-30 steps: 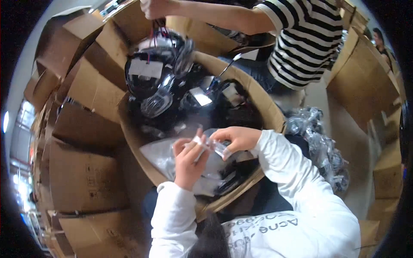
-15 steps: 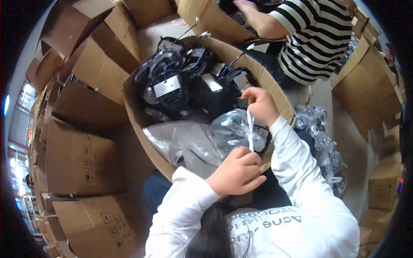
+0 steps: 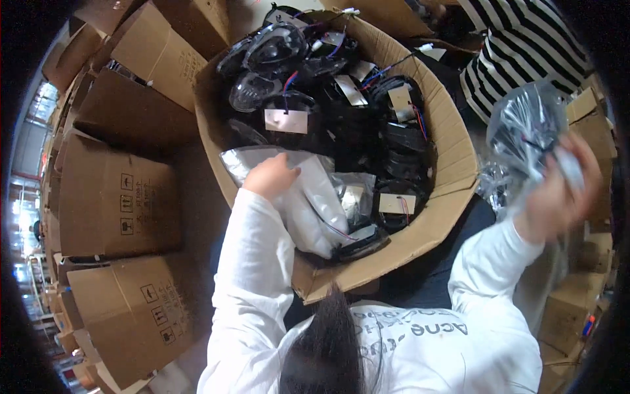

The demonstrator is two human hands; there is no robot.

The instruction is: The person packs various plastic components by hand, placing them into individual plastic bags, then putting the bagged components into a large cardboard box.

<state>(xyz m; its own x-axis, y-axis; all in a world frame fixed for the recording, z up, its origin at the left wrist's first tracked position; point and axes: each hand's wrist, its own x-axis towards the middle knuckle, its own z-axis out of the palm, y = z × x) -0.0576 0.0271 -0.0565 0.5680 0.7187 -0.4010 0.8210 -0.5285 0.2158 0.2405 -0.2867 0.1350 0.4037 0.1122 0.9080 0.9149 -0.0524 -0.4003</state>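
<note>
My right hand [image 3: 556, 197], smeared by motion, is out to the right of the carton. Its fingers close round the neck of a clear plastic bag [image 3: 525, 125] with a dark part inside. My left hand [image 3: 270, 176] is over the carton's left side, fingers bent and closed on the upper edge of a stack of flat plastic bags [image 3: 315, 207]. Below and around the stack, the cardboard carton [image 3: 453, 190] holds several black round parts [image 3: 279, 49] with coloured wires and pale labels. A bagged part [image 3: 354, 197] lies beside the stack.
Several open cardboard boxes [image 3: 147, 197] stand along the left. More bagged parts [image 3: 493, 177] lie right of the carton, partly behind my right hand. A person in a striped shirt [image 3: 525, 46] is at the upper right. More cardboard [image 3: 577, 295] stands at the far right.
Both hands were together at the neck of a bag over the carton. The right hand has swung out right with a filled bag; the left has moved left onto the flat bags.
</note>
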